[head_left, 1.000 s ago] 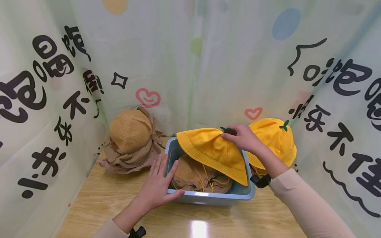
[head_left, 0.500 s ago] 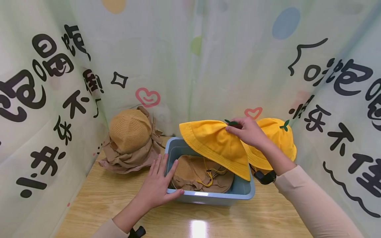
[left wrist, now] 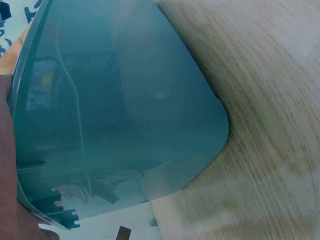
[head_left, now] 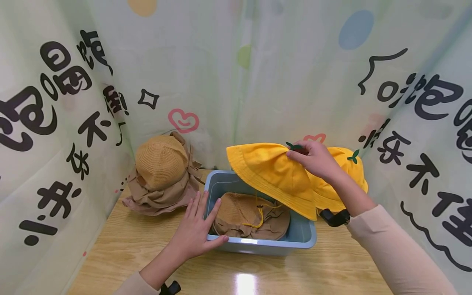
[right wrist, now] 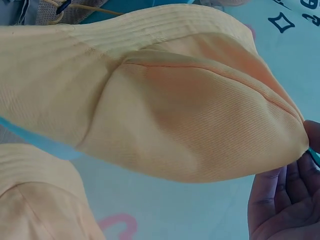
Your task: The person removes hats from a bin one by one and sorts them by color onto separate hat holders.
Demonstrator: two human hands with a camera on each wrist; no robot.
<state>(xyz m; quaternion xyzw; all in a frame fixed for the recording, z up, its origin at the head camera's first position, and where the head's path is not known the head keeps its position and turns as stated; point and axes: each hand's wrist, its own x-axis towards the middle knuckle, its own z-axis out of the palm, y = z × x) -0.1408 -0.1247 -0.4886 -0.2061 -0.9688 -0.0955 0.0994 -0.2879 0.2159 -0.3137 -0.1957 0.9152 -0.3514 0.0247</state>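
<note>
My right hand [head_left: 314,159] pinches the crown of a yellow bucket hat [head_left: 269,172] near its green sprout. The hat hangs tilted over the right part of a blue plastic bin [head_left: 258,243], its yellow cord dangling inside. In the right wrist view the thumb and fingers [right wrist: 312,134] grip the hat's top. My left hand [head_left: 195,225] rests with spread, straight fingers on the bin's left front rim. Inside the bin lies a brown straw hat [head_left: 236,213] with a cloth brim. From the left wrist, the bin's outer wall [left wrist: 125,110] fills much of the view.
A second yellow hat [head_left: 337,180] sits behind the bin on the right, partly covered by the held hat and right arm. Brown straw hats [head_left: 162,164] are stacked at the left. A printed curtain [head_left: 206,61] encloses the wooden table [head_left: 206,274].
My right hand has lifted the yellow hat upward and to the right, uncovering more of the brown hat in the bin. My left hand has stayed on the rim.
</note>
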